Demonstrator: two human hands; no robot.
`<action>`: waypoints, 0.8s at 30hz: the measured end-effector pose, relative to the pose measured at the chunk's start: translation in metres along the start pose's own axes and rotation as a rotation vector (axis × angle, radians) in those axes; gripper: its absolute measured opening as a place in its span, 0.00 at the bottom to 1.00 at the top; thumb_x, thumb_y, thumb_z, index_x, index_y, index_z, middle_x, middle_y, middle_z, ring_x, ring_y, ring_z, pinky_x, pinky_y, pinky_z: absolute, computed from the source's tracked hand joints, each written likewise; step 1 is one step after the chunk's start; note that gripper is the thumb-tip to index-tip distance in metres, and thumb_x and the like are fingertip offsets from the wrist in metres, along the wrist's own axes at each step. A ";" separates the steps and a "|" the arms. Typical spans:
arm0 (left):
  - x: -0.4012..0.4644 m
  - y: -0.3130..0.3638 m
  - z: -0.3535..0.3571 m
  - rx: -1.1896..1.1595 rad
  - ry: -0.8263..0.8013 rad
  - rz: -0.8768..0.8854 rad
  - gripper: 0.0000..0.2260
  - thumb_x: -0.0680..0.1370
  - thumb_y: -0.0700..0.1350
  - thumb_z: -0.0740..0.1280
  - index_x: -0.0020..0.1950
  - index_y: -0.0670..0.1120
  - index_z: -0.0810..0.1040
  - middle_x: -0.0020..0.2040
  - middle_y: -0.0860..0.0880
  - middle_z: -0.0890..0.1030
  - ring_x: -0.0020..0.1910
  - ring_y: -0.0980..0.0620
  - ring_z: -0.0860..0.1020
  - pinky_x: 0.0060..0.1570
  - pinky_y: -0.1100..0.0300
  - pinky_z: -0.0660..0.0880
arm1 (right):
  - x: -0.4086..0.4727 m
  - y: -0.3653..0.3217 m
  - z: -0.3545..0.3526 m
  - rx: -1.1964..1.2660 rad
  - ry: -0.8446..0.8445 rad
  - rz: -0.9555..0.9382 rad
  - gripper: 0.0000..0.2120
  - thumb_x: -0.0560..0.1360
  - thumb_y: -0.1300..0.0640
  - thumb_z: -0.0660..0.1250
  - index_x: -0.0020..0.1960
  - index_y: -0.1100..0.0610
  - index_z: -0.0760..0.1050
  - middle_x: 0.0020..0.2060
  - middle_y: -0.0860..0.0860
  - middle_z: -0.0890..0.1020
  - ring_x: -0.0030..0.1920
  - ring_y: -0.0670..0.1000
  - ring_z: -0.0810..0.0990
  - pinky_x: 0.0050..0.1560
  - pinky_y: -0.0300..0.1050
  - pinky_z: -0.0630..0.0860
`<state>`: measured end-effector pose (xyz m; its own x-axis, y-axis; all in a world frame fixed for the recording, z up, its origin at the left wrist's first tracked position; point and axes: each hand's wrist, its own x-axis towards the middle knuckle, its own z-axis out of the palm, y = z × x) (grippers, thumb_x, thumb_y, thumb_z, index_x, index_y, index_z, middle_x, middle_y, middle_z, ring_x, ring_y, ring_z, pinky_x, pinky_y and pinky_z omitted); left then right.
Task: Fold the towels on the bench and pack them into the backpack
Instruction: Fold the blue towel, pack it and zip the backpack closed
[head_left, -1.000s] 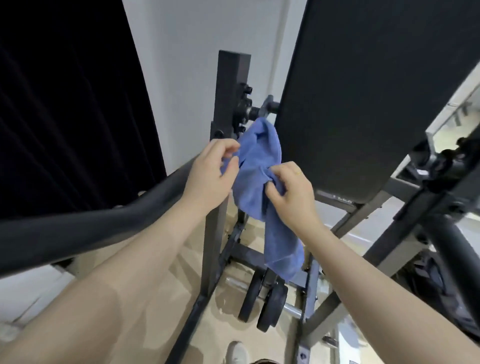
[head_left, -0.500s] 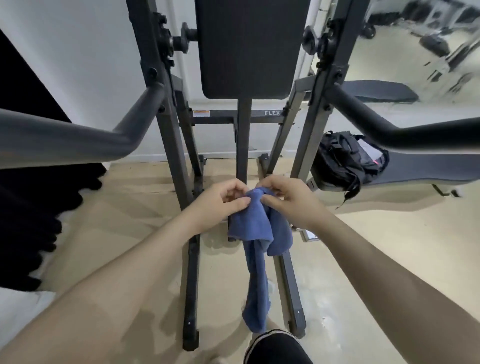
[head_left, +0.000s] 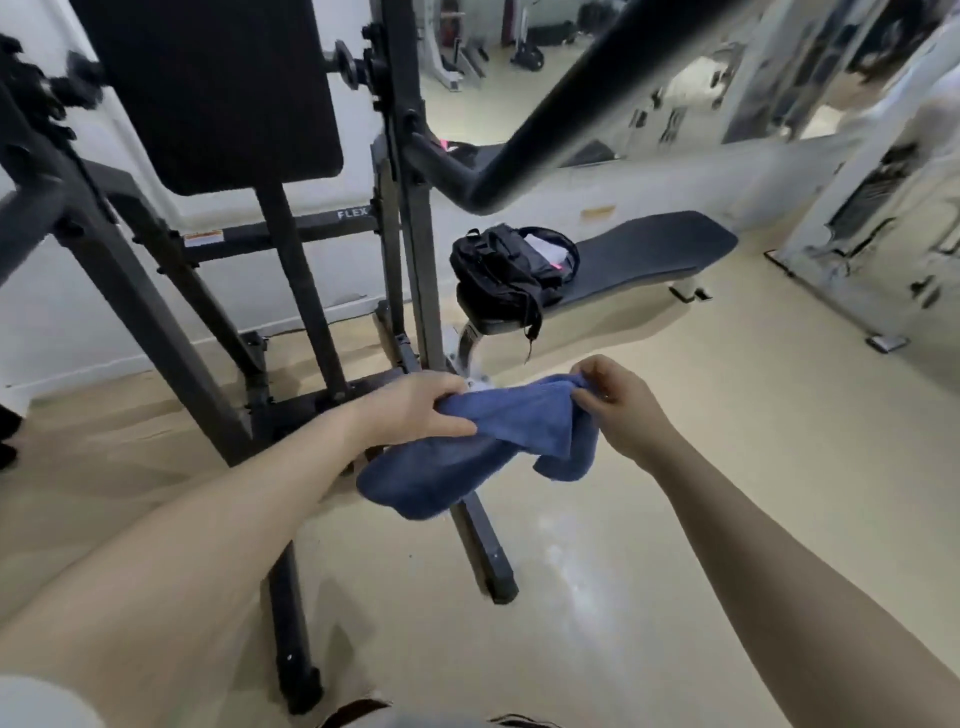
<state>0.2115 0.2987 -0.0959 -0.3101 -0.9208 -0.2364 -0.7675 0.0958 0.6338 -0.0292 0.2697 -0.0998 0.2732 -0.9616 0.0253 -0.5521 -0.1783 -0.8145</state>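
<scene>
Blue towel (head_left: 470, 452) pinched between left hand (head_left: 415, 413) and right hand (head_left: 615, 405), well short of the open backpack (head_left: 506, 267) on the bench (head_left: 649, 252).

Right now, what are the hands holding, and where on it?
Both hold one blue terry-cloth towel. The left hand grips its left end, bunched; the right hand pinches the upper right edge. The middle sags between them, in the air.

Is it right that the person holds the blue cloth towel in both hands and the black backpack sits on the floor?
Not quite. The left hand and right hand do hold the blue cloth towel, but the black backpack sits on the black padded bench, not on the floor. The head view shows it.
</scene>
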 end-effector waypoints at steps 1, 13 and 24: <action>0.009 0.018 0.012 0.009 0.033 0.062 0.08 0.74 0.49 0.68 0.39 0.49 0.71 0.34 0.53 0.73 0.32 0.58 0.70 0.32 0.66 0.65 | -0.010 0.018 -0.015 -0.033 0.022 0.042 0.06 0.73 0.66 0.63 0.44 0.56 0.71 0.41 0.50 0.77 0.40 0.48 0.74 0.40 0.36 0.68; 0.122 0.205 0.175 0.213 0.077 0.247 0.04 0.73 0.45 0.64 0.40 0.47 0.71 0.36 0.52 0.74 0.40 0.49 0.72 0.32 0.61 0.64 | -0.099 0.144 -0.186 -0.291 -0.006 0.003 0.12 0.75 0.58 0.65 0.58 0.57 0.73 0.52 0.50 0.79 0.52 0.50 0.77 0.52 0.40 0.71; 0.220 0.260 0.195 -0.092 -0.056 0.247 0.08 0.70 0.46 0.67 0.39 0.59 0.70 0.35 0.57 0.75 0.34 0.57 0.71 0.35 0.59 0.70 | -0.048 0.210 -0.229 -0.042 0.128 0.163 0.03 0.74 0.62 0.62 0.45 0.58 0.74 0.43 0.52 0.79 0.45 0.52 0.76 0.46 0.46 0.72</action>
<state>-0.1653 0.1949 -0.1271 -0.5141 -0.8512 -0.1054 -0.6114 0.2774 0.7411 -0.3392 0.2304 -0.1392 0.0768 -0.9966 -0.0291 -0.6136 -0.0242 -0.7893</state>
